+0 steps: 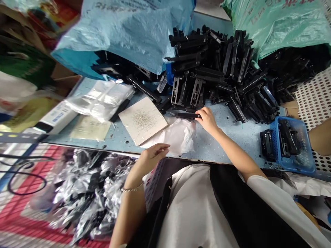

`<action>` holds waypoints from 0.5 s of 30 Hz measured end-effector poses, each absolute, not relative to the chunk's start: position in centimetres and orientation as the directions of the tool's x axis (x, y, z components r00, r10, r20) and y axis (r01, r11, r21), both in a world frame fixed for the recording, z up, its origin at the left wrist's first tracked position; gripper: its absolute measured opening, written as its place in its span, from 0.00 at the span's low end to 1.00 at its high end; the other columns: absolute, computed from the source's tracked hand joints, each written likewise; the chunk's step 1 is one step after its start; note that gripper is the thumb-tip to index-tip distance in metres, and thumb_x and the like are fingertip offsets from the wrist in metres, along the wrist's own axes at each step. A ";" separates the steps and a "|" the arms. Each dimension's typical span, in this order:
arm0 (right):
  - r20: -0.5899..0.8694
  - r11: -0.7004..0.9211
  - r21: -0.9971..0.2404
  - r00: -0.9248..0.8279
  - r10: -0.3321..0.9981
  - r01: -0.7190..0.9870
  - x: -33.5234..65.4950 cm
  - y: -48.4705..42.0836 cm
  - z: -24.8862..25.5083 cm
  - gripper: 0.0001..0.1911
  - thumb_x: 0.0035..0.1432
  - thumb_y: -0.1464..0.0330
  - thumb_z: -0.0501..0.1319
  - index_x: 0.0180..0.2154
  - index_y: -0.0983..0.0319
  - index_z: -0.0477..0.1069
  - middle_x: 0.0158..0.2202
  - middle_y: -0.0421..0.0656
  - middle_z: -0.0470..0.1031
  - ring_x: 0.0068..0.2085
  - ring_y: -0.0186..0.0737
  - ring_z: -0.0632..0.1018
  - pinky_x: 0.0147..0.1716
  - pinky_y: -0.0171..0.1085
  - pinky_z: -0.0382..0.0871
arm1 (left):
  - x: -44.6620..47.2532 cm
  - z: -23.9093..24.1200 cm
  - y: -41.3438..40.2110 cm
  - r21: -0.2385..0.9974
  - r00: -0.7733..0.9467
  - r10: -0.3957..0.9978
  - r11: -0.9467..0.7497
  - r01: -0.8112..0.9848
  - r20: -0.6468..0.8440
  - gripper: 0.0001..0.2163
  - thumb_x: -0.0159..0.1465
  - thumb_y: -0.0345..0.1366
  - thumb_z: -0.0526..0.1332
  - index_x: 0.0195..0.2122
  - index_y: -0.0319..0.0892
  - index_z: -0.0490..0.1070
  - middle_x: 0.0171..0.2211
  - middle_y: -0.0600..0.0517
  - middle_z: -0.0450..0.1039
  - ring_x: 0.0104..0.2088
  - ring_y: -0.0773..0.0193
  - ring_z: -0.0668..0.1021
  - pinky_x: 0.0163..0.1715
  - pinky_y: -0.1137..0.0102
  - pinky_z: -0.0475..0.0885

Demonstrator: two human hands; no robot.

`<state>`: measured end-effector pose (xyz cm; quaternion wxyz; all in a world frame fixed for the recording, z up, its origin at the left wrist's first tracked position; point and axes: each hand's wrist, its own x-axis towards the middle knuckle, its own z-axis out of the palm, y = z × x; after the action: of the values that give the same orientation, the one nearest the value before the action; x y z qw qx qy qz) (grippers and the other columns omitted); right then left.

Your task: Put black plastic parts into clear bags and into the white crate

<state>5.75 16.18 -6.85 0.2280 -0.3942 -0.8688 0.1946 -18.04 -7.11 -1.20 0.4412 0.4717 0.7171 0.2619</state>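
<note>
Right arm stretched forward across the table (245,137), right hand (207,120) palm down, fingertips pinched on the near end of a flat black part (184,114) lying at the front edge of the black parts pile (219,69). Left hand (152,156) raised at the table edge, wrist bent, fingers loosely curled against the clear bag (178,137). Can't tell if it actually grips the bag.

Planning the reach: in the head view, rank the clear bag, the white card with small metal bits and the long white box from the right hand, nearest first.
1. The clear bag, just left of the right hand.
2. The white card, further left, mid-table.
3. The long white box, far left edge.
</note>
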 end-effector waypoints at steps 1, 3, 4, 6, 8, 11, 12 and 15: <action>0.229 0.598 -0.541 -0.580 0.782 0.592 5.8 16.1 -6.8 0.10 0.58 0.75 0.69 0.41 0.58 0.75 0.43 0.46 0.70 0.48 0.51 0.73 0.51 0.50 0.72 | -17.0 -1.5 -6.2 0.810 -0.151 0.923 0.384 0.444 -0.355 0.23 0.62 0.54 0.62 0.48 0.42 0.79 0.38 0.46 0.83 0.39 0.55 0.83 0.41 0.64 0.78; 0.212 0.566 -0.585 -0.564 0.798 0.581 6.3 15.4 -6.5 0.09 0.57 0.74 0.69 0.40 0.58 0.75 0.42 0.45 0.70 0.47 0.49 0.74 0.51 0.49 0.72 | -15.2 -2.2 -4.5 0.849 -0.118 0.942 0.334 0.411 -0.314 0.22 0.63 0.53 0.62 0.48 0.42 0.79 0.39 0.45 0.82 0.40 0.55 0.82 0.41 0.64 0.78; 0.212 0.554 -0.606 -0.555 0.804 0.570 6.8 14.8 -6.1 0.09 0.58 0.74 0.69 0.40 0.58 0.75 0.41 0.45 0.70 0.47 0.49 0.74 0.50 0.48 0.72 | -14.4 -2.4 -3.7 0.869 -0.094 0.948 0.316 0.380 -0.304 0.22 0.63 0.53 0.61 0.49 0.41 0.78 0.40 0.45 0.83 0.40 0.55 0.83 0.42 0.64 0.78; 0.231 0.538 -0.651 -0.535 0.813 0.536 8.4 13.1 -4.8 0.07 0.60 0.72 0.68 0.41 0.57 0.75 0.41 0.45 0.71 0.46 0.47 0.75 0.49 0.47 0.73 | -12.9 -2.7 -2.4 0.903 -0.033 0.955 0.289 0.318 -0.294 0.23 0.64 0.52 0.61 0.51 0.41 0.77 0.42 0.44 0.82 0.41 0.56 0.83 0.43 0.63 0.79; 0.281 0.531 -0.680 -0.489 0.826 0.506 11.3 11.2 -2.8 0.06 0.62 0.69 0.66 0.43 0.57 0.76 0.42 0.44 0.73 0.45 0.46 0.76 0.46 0.46 0.75 | -11.8 -2.8 -1.4 0.917 0.019 0.961 0.256 0.306 -0.275 0.22 0.64 0.50 0.61 0.53 0.42 0.76 0.45 0.44 0.82 0.43 0.56 0.83 0.45 0.63 0.79; 0.403 0.468 -0.626 -0.255 0.879 0.624 18.7 8.3 1.3 0.09 0.63 0.62 0.66 0.45 0.54 0.77 0.42 0.46 0.75 0.42 0.48 0.78 0.40 0.49 0.76 | -11.2 -2.7 -0.4 0.913 0.067 0.971 0.193 0.358 -0.231 0.20 0.65 0.49 0.61 0.53 0.43 0.77 0.45 0.45 0.82 0.45 0.56 0.82 0.47 0.62 0.78; 0.453 0.395 -0.578 -0.121 0.883 0.714 21.8 7.4 2.5 0.10 0.62 0.60 0.67 0.45 0.52 0.78 0.41 0.47 0.76 0.40 0.49 0.78 0.37 0.50 0.76 | -11.3 -2.6 0.0 0.908 0.071 0.974 0.174 0.380 -0.216 0.19 0.65 0.48 0.61 0.52 0.43 0.77 0.44 0.45 0.82 0.44 0.56 0.82 0.47 0.62 0.78; 0.646 0.137 -0.432 0.199 0.736 0.892 30.7 5.0 4.9 0.15 0.60 0.55 0.67 0.48 0.49 0.80 0.39 0.55 0.77 0.41 0.55 0.78 0.40 0.58 0.73 | -11.5 -2.4 2.1 0.876 0.056 0.989 0.094 0.473 -0.136 0.16 0.65 0.44 0.60 0.49 0.44 0.78 0.42 0.47 0.81 0.42 0.57 0.82 0.46 0.62 0.78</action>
<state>30.67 4.95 4.89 0.4206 -0.6502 -0.6259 -0.0922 -11.46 2.08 -2.35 0.4144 0.5967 0.6124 0.3117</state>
